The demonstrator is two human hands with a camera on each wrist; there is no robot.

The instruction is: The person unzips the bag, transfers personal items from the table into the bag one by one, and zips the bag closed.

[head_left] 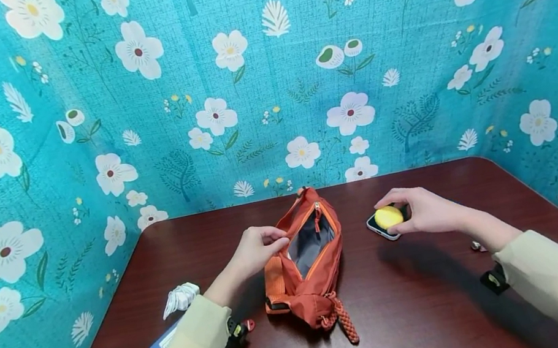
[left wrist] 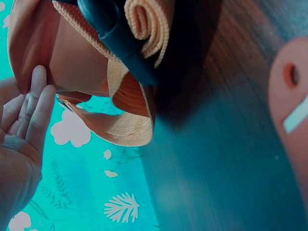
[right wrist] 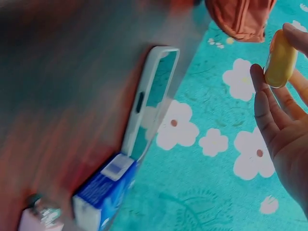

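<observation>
An orange-red waist bag (head_left: pixel 333 263) lies on the table, its zipped mouth spread to show a grey lining. My left hand (head_left: pixel 255 251) pinches the left rim of that mouth; in the left wrist view its fingers (left wrist: pixel 39 103) lie against the bag's fabric, beside a webbing strap (left wrist: pixel 132 129). To the right of the bag, my right hand (head_left: pixel 428 211) holds a small, thick, round yellow object (head_left: pixel 389 217) between thumb and fingers. The right wrist view shows this object (right wrist: pixel 281 60) in the air, its exact kind unclear. Beneath the hand, a pale-edged phone (head_left: pixel 376 228) lies on the table.
Left of the bag are a bundled white cable (head_left: pixel 180 298) and a blue-and-white packet (head_left: pixel 162 344), partly behind my left forearm. A small red item (head_left: pixel 250 325) lies near the left wrist. A blue box (right wrist: pixel 108 185) and a small pinkish item (right wrist: pixel 41 220) appear below the phone in the right wrist view.
</observation>
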